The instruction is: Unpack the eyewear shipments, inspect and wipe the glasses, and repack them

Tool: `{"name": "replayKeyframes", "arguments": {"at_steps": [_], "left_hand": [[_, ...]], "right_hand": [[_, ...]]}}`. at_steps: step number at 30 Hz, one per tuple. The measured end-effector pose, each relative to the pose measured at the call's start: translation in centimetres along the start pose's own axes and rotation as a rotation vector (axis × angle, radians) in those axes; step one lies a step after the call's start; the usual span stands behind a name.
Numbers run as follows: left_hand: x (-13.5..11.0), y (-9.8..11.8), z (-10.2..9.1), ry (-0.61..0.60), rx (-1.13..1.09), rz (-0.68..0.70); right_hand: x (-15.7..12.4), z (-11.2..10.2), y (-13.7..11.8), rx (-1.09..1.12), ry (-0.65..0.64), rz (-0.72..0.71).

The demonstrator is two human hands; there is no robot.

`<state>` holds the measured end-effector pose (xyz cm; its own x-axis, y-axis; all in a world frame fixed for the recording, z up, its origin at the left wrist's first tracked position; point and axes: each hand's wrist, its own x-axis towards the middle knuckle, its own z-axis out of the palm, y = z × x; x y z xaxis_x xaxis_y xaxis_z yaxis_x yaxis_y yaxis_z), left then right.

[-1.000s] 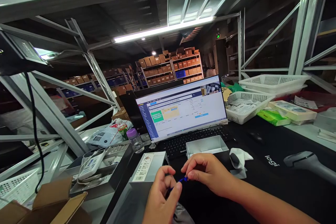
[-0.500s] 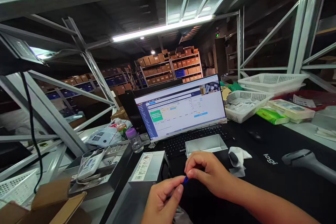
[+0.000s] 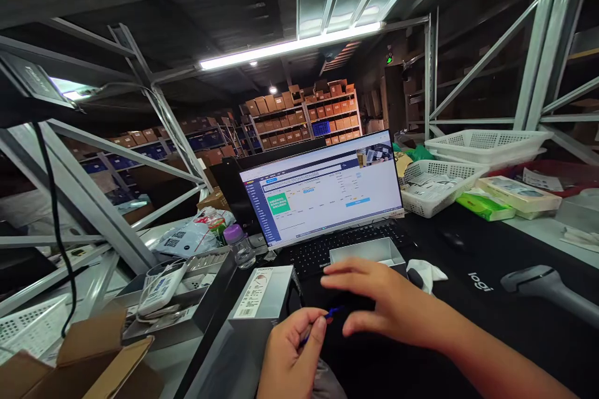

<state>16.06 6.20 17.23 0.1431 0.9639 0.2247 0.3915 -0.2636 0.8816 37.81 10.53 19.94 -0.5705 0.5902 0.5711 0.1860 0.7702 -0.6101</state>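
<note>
The left hand (image 3: 290, 355) pinches a small blue piece (image 3: 331, 312) between its fingertips. The right hand (image 3: 379, 299) hovers just beside it, fingers spread and holding nothing. With so light a pinch, the piece may slip onto the black mat (image 3: 468, 299).

**Desk layout at the packing station**

The monitor (image 3: 322, 190) stands at the middle of the desk (image 3: 538, 318), with the keyboard (image 3: 341, 246) directly before it. An open box (image 3: 367, 254) sits on the keyboard's near edge. Left of that box lies a labelled carton (image 3: 262, 293), and further left a tray (image 3: 187, 299). A small bottle (image 3: 238, 246) stands left of the keyboard. Right of the monitor are stacked baskets (image 3: 472, 162). A handheld scanner (image 3: 543, 283) lies at the desk's right. Shelving with cartons (image 3: 304, 115) stands behind.
</note>
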Motion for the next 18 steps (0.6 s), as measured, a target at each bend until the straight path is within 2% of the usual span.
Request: {"name": "replayKeyframes", "arguments": {"at_steps": [3,6,8,14,18], "left_hand": [[0.0,0.3,0.2,-0.042,-0.039,-0.003],[-0.4,0.8,0.3,-0.095,-0.043,0.007],[-0.7,0.9,0.2,-0.107,-0.013,0.004],[-1.5,0.9,-0.2,-0.081,0.077,0.046],[-1.6,1.0,-0.2,-0.074,0.065,0.064]], "right_hand": [[-0.4,1.2,0.1,-0.249,-0.022,-0.210],[-0.6,2.5,0.5,-0.433,0.055,-0.428],[-0.7,2.5,0.4,-0.481,0.089,-0.502],[-1.0,0.3,-0.7,-0.554,0.005,-0.450],[-0.8,0.0,-0.5,-0.556,-0.052,-0.445]]}}
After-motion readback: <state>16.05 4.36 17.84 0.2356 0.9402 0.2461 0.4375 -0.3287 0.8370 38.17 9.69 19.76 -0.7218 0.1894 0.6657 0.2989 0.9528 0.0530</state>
